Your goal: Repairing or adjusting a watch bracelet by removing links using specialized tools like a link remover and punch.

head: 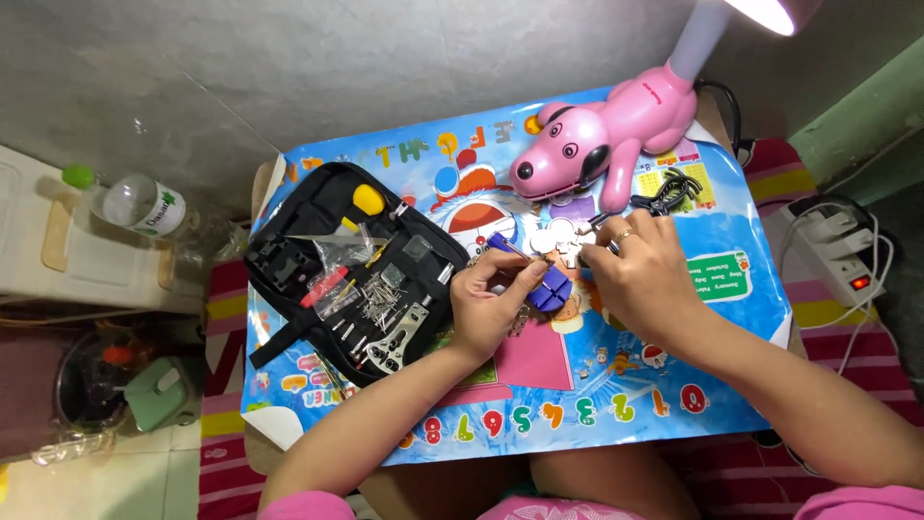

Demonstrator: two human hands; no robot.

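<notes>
At the far left a clear plastic bottle (135, 204) with a green cap lies on a pale side surface, well apart from the work; right of it, on the left part of the bright picture mat (616, 404), a black tool case (351, 270) lies open, showing a yellow-handled driver, a red-handled tool, loose metal pins and a steel wrench.

Step in hand, as judged: fine work on a metal watch bracelet (563, 241) seated at a small blue link tool (551, 287) in the middle of the mat. The left hand (491, 303) is curled, its fingertips pinching the tool's slim handle and steadying the blue block; the right hand (640, 274), ring on one finger, rests its fingers closed over the bracelet's right end, just beside the tool.

The next move calls, in my judgement, for a steady hold and exact lining-up of pin and link; a slip could scatter small parts.

To the far right a pink dog-shaped lamp (606, 130) stands at the far edge; a white power strip (833, 246) lies beyond the mat.

Hidden or unclear: the watch case, the tool's tip and the link worked on lie under the fingers; the lamp head is cut off at the top; the right fingertips cannot be made out.
</notes>
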